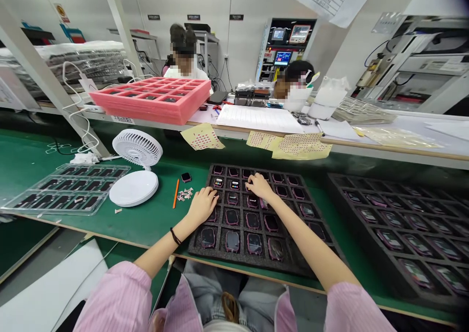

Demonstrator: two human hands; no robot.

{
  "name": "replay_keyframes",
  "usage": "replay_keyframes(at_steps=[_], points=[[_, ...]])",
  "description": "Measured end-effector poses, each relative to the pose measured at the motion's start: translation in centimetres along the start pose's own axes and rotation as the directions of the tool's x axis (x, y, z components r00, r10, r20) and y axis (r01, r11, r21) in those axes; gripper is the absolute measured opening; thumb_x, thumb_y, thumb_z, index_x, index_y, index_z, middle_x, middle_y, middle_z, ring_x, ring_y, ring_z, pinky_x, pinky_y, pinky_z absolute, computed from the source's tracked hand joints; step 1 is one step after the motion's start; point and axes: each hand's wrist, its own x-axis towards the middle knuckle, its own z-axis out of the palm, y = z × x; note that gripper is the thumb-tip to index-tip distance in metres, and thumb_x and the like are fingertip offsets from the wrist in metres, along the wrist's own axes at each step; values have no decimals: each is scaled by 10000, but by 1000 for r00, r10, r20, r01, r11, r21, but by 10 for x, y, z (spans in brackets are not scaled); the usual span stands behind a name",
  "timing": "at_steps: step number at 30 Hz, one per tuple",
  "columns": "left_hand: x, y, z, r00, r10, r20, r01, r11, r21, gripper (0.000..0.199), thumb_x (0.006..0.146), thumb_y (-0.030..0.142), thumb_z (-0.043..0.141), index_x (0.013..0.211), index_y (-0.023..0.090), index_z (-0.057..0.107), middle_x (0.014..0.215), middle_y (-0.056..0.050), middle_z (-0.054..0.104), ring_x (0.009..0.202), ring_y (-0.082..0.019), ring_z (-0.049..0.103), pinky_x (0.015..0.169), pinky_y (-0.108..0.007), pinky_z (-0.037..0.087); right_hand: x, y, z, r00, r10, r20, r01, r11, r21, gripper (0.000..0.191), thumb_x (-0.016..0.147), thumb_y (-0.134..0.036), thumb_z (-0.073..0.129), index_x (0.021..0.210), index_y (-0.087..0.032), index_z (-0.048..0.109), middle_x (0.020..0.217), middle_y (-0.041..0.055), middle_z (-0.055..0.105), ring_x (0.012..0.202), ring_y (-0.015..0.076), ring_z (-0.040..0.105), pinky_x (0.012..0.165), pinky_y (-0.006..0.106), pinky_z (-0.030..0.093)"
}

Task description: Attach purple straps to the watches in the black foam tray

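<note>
Half-curling left hand point(202, 206) over tray edge point(195, 246), with bare bench point(151, 227) leftward, and right hand point(261, 186) above watches point(231, 217), both grips unclear.

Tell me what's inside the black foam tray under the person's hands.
The black foam tray holds watch-like devices, several with lit screens. The right hand and right forearm cover part of it; whatever lies beneath cannot be seen.

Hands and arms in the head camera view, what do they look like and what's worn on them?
The left hand and right hand are both ungloved. A thin dark band circles the left wrist; no band shows on the right one. The left sleeve and right sleeve are pink with fine stripes, ending near the elbows.
</note>
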Motion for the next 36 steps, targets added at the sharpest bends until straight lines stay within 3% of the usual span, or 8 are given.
replay_keyframes(at_steps=[6,13,20,36], points=[[-2,-2,3,999,-40,-16,39,996,-78,335,963,288,338,1110,147,603,1075,-109,589,976,-230,534,825,-370,457,-1,13,-17,998,-21,55,9,975,220,62,711,-259,562,691,-200,555,707,-12,554,721,171,564,702,294,449],[-2,-2,3,999,-40,-28,38,996,-75,325,961,282,351,1113,143,603,1070,-102,595,980,-224,530,850,-368,459,-11,9,-13,999,-27,38,11,930,367,71,697,-268,519,724,-223,471,714,-26,596,711,160,581,706,296,453],[-3,-1,0,999,-39,-14,38,996,-79,315,960,269,363,1117,138,603,1082,-100,597,984,-221,535,864,-366,467,-16,-5,1,997,-75,-8,72,920,385,199,662,-259,585,767,-237,417,763,-23,584,718,168,571,736,326,441],[-3,-1,0,999,-39,2,39,997,-61,333,962,272,340,1138,143,592,1097,-107,586,1004,-235,531,855,-372,471,-24,-1,9,979,-199,-53,205,923,327,177,748,-178,501,880,-227,394,897,36,571,847,187,584,820,385,455]])
